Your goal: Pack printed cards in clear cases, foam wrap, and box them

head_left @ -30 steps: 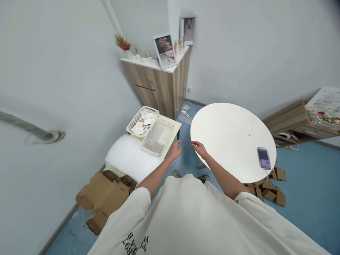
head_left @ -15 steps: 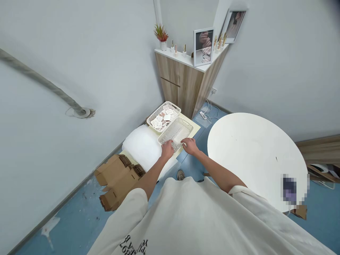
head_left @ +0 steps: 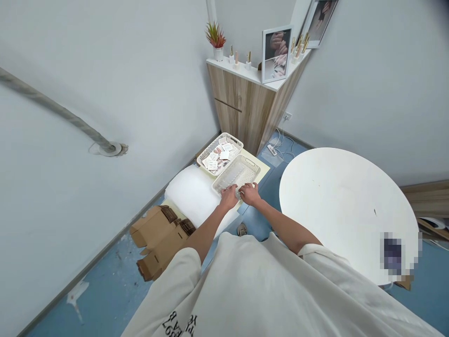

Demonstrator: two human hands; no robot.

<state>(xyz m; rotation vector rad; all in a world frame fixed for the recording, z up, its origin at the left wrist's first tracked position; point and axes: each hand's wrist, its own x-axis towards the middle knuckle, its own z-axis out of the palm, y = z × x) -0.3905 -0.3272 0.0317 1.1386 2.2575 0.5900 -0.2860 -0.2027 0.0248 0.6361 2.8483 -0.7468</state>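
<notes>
My left hand (head_left: 229,196) is at the near side of a cream plastic basket (head_left: 255,164), its fingers curled down over the rim area. Close beside it, my right hand (head_left: 249,194) also has bent fingers, pressed together at the basket's near right corner. What the fingertips pinch, if anything, is too small to make out. Something clear and shiny, like thin plastic (head_left: 235,174), lies inside this basket. Behind it stands a second cream basket (head_left: 204,159) holding several small white printed packets (head_left: 224,155).
A white padded bundle (head_left: 191,192) and folded brown cardboard boxes (head_left: 159,241) lie left. On the right is a round white table (head_left: 336,201) with a blurred dark item. Behind stands a wooden cabinet (head_left: 256,107) with a picture frame (head_left: 276,55) and a plant (head_left: 215,40).
My hands have come closer together at the near side of the front basket, the left one moving right. The whole view has shifted slightly.
</notes>
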